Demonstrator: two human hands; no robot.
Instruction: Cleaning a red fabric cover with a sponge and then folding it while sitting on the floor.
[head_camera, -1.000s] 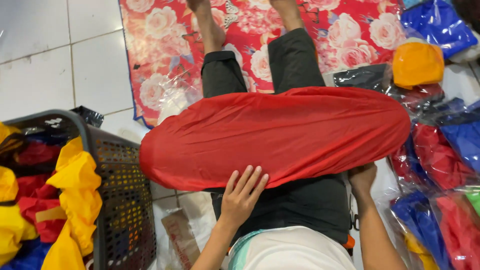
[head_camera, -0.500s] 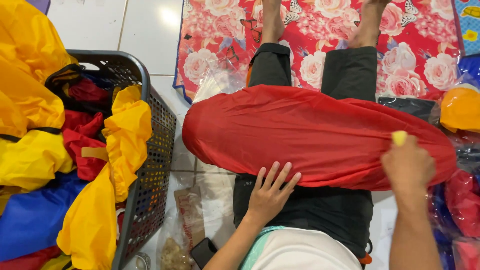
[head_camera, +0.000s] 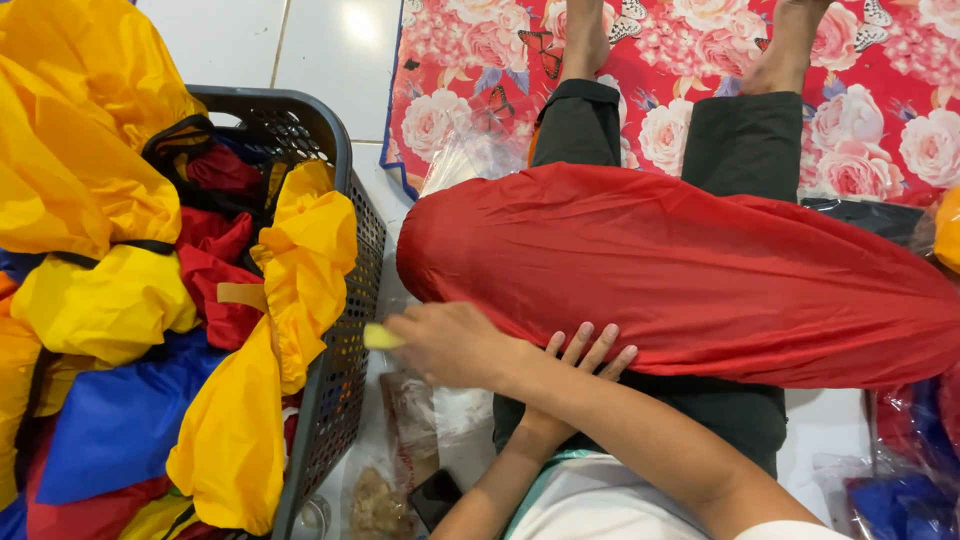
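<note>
A long red fabric piece (head_camera: 680, 270) lies across my lap, over my dark trousers. My left hand (head_camera: 585, 350) rests flat at its near edge, fingers spread, partly covered by my right forearm. My right hand (head_camera: 455, 345) reaches across my body to the left and is closed on a small pale yellow object (head_camera: 380, 337), right beside the wall of a dark plastic basket (head_camera: 330, 150). What the yellow object is cannot be made out.
The basket is heaped with yellow fabric (head_camera: 90, 200), red pieces and blue fabric (head_camera: 120, 420). A red floral mat (head_camera: 880, 90) lies under my feet on white floor tiles. Clear plastic bags (head_camera: 420, 420) and a dark flat object (head_camera: 435, 497) lie by my hip. Bagged blue items (head_camera: 900, 500) sit at the right.
My right hand has swung with the small yellow object from the right end of the red fabric across to the basket side. The view has shifted left. My left hand stays put.
</note>
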